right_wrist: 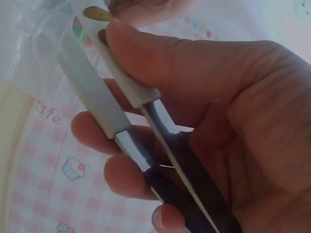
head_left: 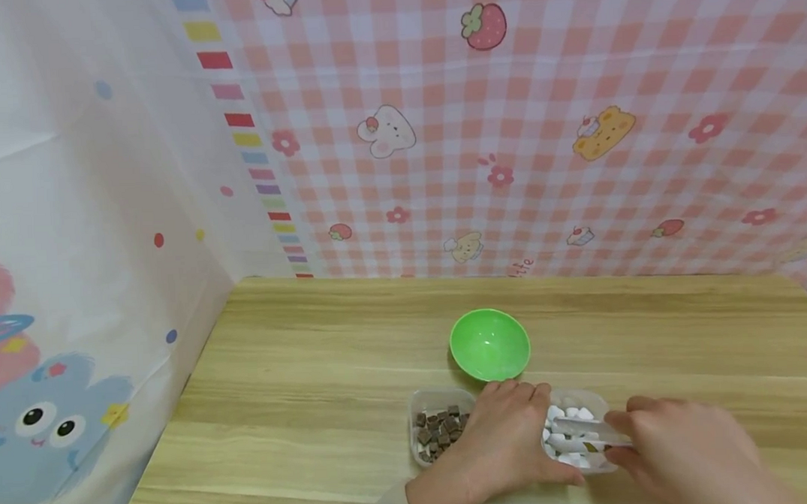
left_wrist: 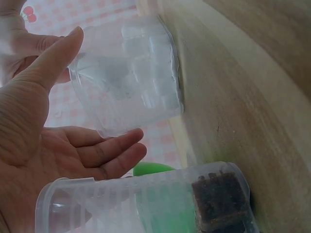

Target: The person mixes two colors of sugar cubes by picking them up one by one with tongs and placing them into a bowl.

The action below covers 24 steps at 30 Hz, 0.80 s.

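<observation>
Head, lower right: white-cube tub (head_left: 598,403), tongs (head_left: 574,446) in it, right hand (head_left: 696,438) gripping them; brown-cube tub (head_left: 443,395) to its left, green bowl (head_left: 490,344) above. Left wrist: left hand (left_wrist: 53,126) straddles white-cube tub, thumb (left_wrist: 58,60) and fingers (left_wrist: 116,151) on opposite sides, holding it; cubes (left_wrist: 158,63) lie at both tubs' bottoms. Right wrist: tongs' metal section (right_wrist: 165,118), hidden in head view.

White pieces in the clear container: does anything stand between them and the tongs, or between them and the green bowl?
Nothing visible separates the tongs from the white pieces. Toward the green bowl, the left hand partly stands in the way, as does the wall of the clear container.
</observation>
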Available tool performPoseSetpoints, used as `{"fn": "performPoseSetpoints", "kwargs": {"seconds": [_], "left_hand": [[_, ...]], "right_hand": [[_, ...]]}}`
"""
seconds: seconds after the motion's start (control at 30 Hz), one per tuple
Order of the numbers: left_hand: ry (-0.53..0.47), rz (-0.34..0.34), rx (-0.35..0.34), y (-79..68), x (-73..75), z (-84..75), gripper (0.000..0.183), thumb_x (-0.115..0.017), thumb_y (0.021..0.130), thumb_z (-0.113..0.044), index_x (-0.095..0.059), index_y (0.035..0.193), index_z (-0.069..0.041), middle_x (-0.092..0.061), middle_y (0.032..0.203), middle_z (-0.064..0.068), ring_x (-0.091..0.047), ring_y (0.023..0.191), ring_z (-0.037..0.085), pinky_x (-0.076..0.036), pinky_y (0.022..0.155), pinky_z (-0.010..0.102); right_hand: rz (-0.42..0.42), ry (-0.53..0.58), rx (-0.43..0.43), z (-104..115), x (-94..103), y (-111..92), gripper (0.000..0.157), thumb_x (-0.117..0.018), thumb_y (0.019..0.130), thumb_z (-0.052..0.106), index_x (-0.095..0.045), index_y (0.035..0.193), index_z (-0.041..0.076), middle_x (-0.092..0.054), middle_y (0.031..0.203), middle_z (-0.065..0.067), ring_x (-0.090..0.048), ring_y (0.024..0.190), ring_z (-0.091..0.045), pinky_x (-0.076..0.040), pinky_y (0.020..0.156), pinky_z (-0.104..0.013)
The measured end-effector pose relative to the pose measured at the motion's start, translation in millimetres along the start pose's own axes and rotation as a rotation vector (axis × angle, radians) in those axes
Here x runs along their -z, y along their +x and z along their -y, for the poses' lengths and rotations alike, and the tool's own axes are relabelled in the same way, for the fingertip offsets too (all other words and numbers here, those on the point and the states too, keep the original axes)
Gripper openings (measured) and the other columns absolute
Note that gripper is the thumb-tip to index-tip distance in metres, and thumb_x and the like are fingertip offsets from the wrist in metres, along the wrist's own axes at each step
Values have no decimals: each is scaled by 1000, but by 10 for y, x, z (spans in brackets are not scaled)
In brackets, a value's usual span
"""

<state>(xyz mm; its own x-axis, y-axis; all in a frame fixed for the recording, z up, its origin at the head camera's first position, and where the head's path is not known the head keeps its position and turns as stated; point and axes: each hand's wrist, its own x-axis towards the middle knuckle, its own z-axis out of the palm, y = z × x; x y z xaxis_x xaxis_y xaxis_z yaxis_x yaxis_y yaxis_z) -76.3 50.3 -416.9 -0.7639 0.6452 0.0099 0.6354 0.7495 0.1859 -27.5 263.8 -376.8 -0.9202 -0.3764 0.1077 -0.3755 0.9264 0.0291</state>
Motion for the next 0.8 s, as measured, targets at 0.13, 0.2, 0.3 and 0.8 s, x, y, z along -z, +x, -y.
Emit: {"fn": "performPoseSetpoints", "kwargs": {"seconds": [0.13, 0.2, 0.3, 0.8], "left_hand": [[13, -14, -5, -3, 1, 0, 102, -77, 69, -83, -61, 141, -13, -67, 126, -7, -58, 115, 8, -43, 99, 24], [11, -15, -6, -8, 0, 1, 102, -77, 69, -83, -62, 141, -13, -67, 126, -7, -59, 115, 8, -43, 99, 24], [10, -13, -7, -14, -4, 3, 102, -77, 70, -83, -61, 142, -13, -67, 127, -7, -59, 116, 8, -43, 100, 24], [14, -16, -1, -11, 6, -4, 101, -76, 69, -84, -63, 139, -14, -67, 122, -8, -58, 111, 7, -43, 96, 23]], "right_hand": [[19, -29, 28, 39, 53, 59, 34, -96, 67, 35, -63, 71, 28, -47, 66, 14, -47, 51, -11, -39, 43, -36], [26, -43, 44, 54, 69, 87, 35, -96, 67, 34, -62, 70, 27, -47, 65, 14, -47, 51, -11, -40, 44, -36], [46, -64, 69, 69, 78, 135, 35, -96, 67, 34, -62, 68, 26, -48, 64, 15, -47, 51, -10, -41, 44, -34], [-4, -101, 200, -88, 53, 154, 34, -96, 68, 32, -63, 71, 23, -47, 65, 15, -48, 50, -9, -41, 43, -32]]}}
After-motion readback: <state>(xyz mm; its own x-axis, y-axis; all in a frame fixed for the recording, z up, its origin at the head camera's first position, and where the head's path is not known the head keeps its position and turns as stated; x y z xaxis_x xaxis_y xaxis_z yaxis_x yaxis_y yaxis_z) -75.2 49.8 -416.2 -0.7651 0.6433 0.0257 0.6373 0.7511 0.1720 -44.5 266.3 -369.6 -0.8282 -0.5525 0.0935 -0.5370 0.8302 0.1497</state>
